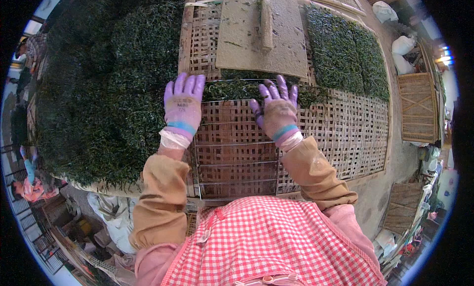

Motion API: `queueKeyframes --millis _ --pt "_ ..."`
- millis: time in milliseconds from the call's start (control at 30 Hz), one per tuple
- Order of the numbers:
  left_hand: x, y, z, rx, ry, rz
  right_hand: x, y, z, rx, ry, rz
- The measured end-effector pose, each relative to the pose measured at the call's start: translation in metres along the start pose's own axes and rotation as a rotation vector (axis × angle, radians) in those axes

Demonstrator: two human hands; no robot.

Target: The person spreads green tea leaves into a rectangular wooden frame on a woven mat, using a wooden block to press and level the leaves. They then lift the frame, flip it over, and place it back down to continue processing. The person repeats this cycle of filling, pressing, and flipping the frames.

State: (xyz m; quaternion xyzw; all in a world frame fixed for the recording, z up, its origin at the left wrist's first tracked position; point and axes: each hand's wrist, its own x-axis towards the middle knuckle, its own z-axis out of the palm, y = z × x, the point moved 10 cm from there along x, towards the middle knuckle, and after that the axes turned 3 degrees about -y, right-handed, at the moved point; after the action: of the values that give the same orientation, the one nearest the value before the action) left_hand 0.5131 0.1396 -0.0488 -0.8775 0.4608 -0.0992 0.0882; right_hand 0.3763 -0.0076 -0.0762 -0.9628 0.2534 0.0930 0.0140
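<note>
My left hand [184, 104], in a purple-coated knit glove, lies flat with its fingers stretched out. It rests at the left side of a thin metal wire frame [237, 143], beside the big heap of dark green leafy strands [144, 82]. On the frame's right side, my right hand [278, 110] in a matching glove spreads its fingers, the tips on a narrow strip of the same green strands [233, 91]. The frame's crossbars run over a woven bamboo tray [340, 130]. Just beyond my fingers, a flat board with a bar handle [240, 34] lies on the tray.
Matted green blocks [344, 52] cover the tray's far right. A latticed panel [416, 106] and white sacks [403, 45] stand across the floor to the right. White sacking [113, 215] hangs at lower left. A person in orange clothing [35, 188] is at the far left.
</note>
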Motion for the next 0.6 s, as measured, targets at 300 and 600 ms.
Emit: queueKeyframes --millis 300,600 --pt "-0.016 0.032 0.044 -0.031 -0.357 0.101 0.007 0.013 0.018 -0.039 -0.145 -0.047" --pt "0.005 0.058 0.008 -0.072 -0.209 0.131 -0.001 -0.037 -0.017 0.114 0.05 -0.301"
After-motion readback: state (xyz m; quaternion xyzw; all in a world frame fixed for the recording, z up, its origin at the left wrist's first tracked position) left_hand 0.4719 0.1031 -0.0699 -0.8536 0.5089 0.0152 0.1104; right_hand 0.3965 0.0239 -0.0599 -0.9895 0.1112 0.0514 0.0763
